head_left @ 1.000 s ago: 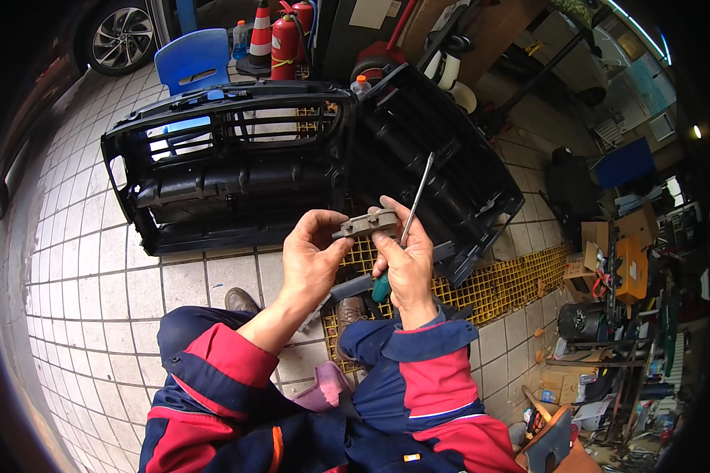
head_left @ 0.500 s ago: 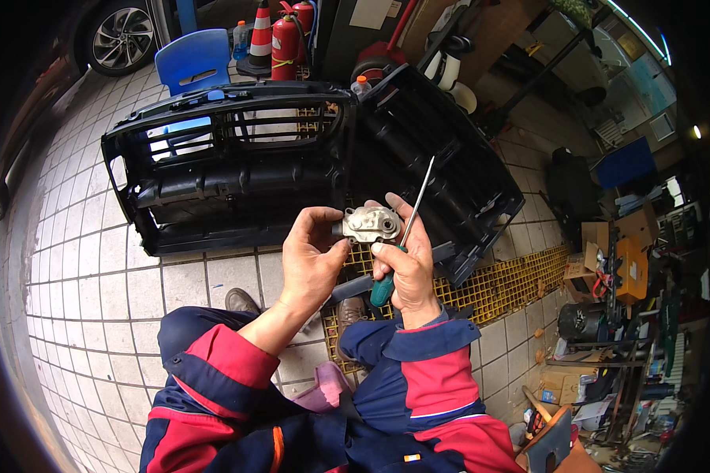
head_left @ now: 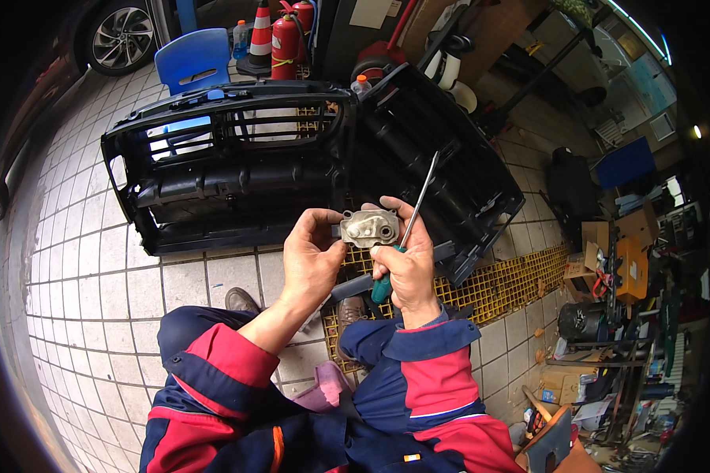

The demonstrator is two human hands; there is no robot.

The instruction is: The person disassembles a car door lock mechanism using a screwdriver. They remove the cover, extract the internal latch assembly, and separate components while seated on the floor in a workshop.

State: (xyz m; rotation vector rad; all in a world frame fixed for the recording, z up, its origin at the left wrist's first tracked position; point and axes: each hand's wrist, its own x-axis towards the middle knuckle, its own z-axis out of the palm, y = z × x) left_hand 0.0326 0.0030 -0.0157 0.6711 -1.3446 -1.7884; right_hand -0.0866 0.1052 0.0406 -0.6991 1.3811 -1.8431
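Note:
Between my two hands is a small, dirty, pale metal-looking housing [head_left: 368, 228] with a round dark hole near its right end and small lugs at its corners. My left hand [head_left: 311, 256] pinches its left end with thumb and fingers. My right hand [head_left: 406, 264] grips its right end, thumb at the lower edge. Tucked in that same hand is a screwdriver [head_left: 382, 288] with a dark green handle, its long shaft slanting up and to the right, clear of the housing. Just beyond stand two big black plastic frames, a slatted one [head_left: 229, 169] and a tilted one [head_left: 438, 169].
Yellow floor grating [head_left: 521, 276] runs through the pale tiles [head_left: 79, 292]. A blue chair [head_left: 193, 61], a striped cone [head_left: 261, 35] and a red fire extinguisher [head_left: 286, 46] stand at the back. Cluttered shelves and a cardboard box [head_left: 564, 386] line the right. A pink cloth [head_left: 325, 386] lies near my legs.
The housing has been turned slightly in my fingers, so its face shows flatter. The screwdriver's tip has shifted a little to the right. Both hands keep their grip.

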